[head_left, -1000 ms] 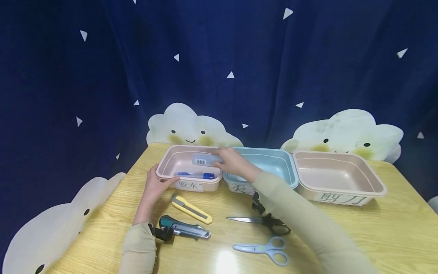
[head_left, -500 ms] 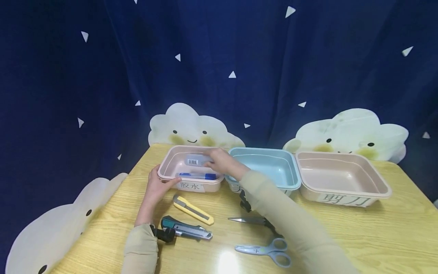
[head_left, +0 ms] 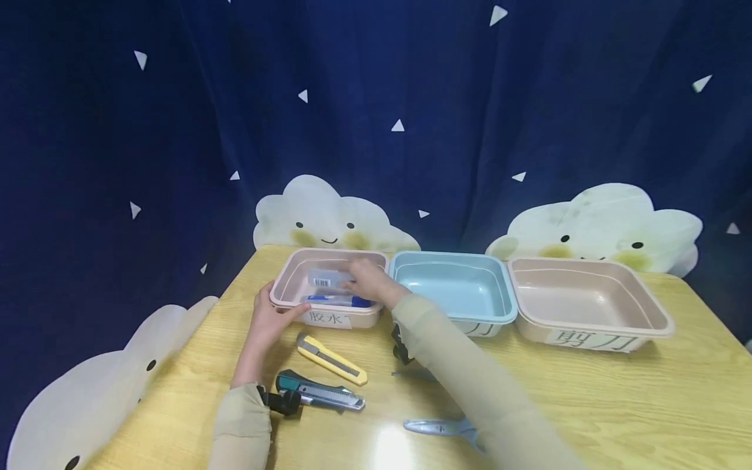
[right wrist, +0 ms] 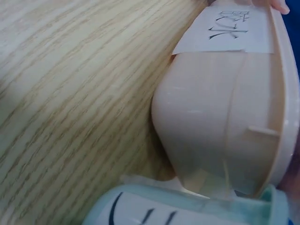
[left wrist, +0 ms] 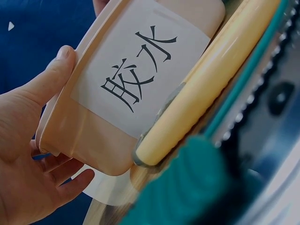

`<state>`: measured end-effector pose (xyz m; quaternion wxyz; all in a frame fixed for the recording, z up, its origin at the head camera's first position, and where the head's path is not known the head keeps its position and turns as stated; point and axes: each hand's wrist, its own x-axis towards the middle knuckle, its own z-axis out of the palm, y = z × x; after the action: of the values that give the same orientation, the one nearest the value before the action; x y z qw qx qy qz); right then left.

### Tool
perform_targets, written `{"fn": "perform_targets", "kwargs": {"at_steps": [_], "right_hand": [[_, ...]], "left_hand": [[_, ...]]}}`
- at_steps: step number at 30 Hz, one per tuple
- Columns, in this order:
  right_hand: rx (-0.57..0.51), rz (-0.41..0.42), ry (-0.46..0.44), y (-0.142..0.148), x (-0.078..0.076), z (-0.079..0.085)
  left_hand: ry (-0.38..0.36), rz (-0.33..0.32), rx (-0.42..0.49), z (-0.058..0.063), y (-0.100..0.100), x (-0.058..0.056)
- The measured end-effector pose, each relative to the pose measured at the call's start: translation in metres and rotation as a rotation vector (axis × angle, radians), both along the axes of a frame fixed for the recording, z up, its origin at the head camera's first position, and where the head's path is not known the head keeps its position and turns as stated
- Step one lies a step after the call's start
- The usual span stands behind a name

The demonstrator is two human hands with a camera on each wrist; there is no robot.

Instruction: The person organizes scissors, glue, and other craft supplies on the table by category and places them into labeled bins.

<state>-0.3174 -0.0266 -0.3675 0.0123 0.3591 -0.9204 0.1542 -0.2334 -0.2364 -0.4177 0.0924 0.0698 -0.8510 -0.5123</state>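
My left hand [head_left: 270, 320] holds the front left corner of a pink bin [head_left: 365, 319], its thumb on the rim and its fingers round the side in the left wrist view. Inside that bin, my right hand [head_left: 370, 282] grips the end of a clear glue bottle [head_left: 323, 279] with a barcode, which lies sideways. In front of the bottle a glue tube [head_left: 337, 300] with a blue cap rests along the near wall. The right wrist view shows only the bin's outside and its paper label [right wrist: 229, 30]; the right hand's grip is hidden there.
To the right stand a blue bin [head_left: 452, 287] and another pink bin [head_left: 587, 300]. Nearer on the table lie a yellow utility knife [head_left: 331, 359], a green utility knife [head_left: 320, 391] and light blue scissors [head_left: 437, 427]. The right sleeve mostly covers dark scissors [head_left: 414, 375].
My right hand has moved left and slightly down into the pink bin, carrying the glue bottle with it. The left hand keeps its place on the bin.
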Motion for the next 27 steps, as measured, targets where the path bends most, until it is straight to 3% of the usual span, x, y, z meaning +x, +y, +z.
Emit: {"fn": "perform_targets", "kwargs": {"at_steps": [6,14,20,27], "right_hand": [[0.049,-0.037,-0.056,-0.003,-0.001,-0.013],[0.125,-0.054,-0.067,-0.006,-0.005,-0.012],[0.066,-0.05,-0.103,-0.008,-0.002,-0.009],[0.008,-0.014,-0.04,-0.004,0.008,-0.003]], "left_hand": [[-0.011,0.003,0.003,-0.006,0.001,0.004],[-0.008,0.0,0.022,-0.001,0.004,0.002],[-0.016,0.007,0.012,0.0,0.005,0.001],[-0.032,0.01,0.008,0.003,0.002,0.001]]}}
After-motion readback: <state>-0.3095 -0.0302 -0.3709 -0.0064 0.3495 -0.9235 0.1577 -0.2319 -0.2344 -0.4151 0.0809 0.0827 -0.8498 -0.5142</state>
